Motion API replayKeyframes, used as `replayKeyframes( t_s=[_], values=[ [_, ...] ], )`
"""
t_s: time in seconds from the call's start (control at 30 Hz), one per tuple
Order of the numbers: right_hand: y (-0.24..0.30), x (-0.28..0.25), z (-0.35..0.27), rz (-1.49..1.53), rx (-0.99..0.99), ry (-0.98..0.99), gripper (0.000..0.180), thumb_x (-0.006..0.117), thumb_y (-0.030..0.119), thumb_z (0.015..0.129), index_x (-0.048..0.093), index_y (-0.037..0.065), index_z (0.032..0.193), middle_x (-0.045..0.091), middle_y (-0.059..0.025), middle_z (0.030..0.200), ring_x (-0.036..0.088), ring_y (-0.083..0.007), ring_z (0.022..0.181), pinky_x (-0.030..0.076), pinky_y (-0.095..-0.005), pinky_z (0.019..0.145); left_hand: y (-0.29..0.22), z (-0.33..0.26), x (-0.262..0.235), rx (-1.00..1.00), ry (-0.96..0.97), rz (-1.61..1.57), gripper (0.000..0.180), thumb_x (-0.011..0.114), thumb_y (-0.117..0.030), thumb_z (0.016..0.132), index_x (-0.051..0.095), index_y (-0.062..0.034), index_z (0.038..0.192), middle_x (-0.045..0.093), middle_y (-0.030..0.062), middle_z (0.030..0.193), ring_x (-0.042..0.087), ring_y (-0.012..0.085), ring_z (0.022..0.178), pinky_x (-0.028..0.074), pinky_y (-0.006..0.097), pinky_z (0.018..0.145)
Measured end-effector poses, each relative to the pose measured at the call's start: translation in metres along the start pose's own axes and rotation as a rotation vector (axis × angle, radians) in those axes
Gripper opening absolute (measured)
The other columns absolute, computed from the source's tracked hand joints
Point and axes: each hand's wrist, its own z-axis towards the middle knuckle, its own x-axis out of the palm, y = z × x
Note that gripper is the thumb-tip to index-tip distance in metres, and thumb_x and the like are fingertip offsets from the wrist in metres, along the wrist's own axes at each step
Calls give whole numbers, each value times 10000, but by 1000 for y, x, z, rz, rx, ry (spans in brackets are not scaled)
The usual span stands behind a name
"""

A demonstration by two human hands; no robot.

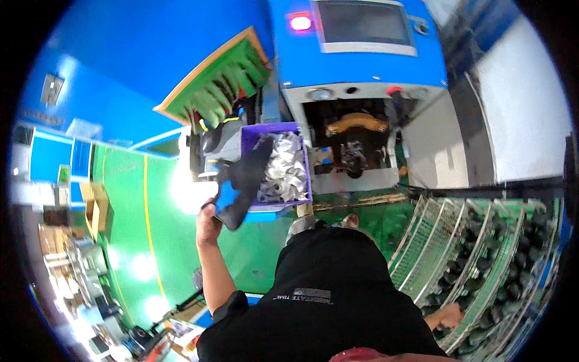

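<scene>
The left hand [208, 226] is closed around the lower end of a dark shoe upper [244, 184], which slants up toward 1 o'clock and lies partly over the rim of a purple bin [274, 128]. The bin holds a heap of silvery-white pieces [284, 172]; what they are is too blurred to tell. The right hand [447, 315] sits at 4 o'clock, fingers loosely curled on a wire rack [431, 241] lined with rows of dark round-ended parts [482, 265]. Whether it actually grips 1 of them cannot be told.

At 12 o'clock stands a blue machine [362, 60] with a grey screen [365, 25], a lit pink lamp [300, 23] and an open work bay [353, 142] just right of the bin. At 11 o'clock a green-and-wood rack [220, 84] leans against the blue wall. The green floor [129, 199] spreads to 9 o'clock, with cardboard boxes [96, 208] on it.

The hold on the upper looks to be at 1 end only, so it could sag and drag silvery pieces over the bin's edge, or slip to the floor. With the hands this far apart, a blind reach on the right might knock parts off the rack.
</scene>
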Motion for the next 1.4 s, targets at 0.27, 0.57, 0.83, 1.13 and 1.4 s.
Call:
replayKeyframes(
  t_s=[0.27,0.57,0.83,1.13,1.4],
  values=[
    [395,-384,-294,1500,-1466,247,283,618,70,997,671,-31,1256,689,-171,1277,663,-311,1168,519,-390,1003,153,67,-190,-23,-692,1362,279,733,-227,858,739,35,953,524,302,1419,552,448,1236,432,471,1088],
    [511,-582,-432,1643,-1588,-847,447,313,278,1081,579,-6,1301,639,-238,1344,595,-394,1266,453,-505,1023,88,226,-130,436,-338,1332,658,734,-73,784,504,-16,1398,466,217,1511,438,403,1401,390,462,1156],
    [515,-564,-431,1566,-1599,-852,519,411,434,1071,509,14,1360,537,-228,1433,525,-388,1325,431,-531,1111,55,464,-184,148,-547,1022,692,826,-132,673,537,-25,1293,648,239,1190,607,436,1141,480,485,1015],
    [514,-556,-434,1493,-1537,-837,578,223,432,1099,496,22,1400,535,-238,1435,522,-406,1315,401,-545,1124,71,409,-149,182,-779,585,521,881,-263,719,667,16,1103,738,213,1054,707,355,1003,514,417,877],
    [487,-588,-437,1541,-1671,-628,413,385,222,1074,522,-46,1357,543,-284,1436,512,-415,1336,324,-524,1149,51,215,-52,243,-429,-293,434,796,-124,838,638,-35,1232,686,64,1138,658,207,984,520,358,897]
  ],
)
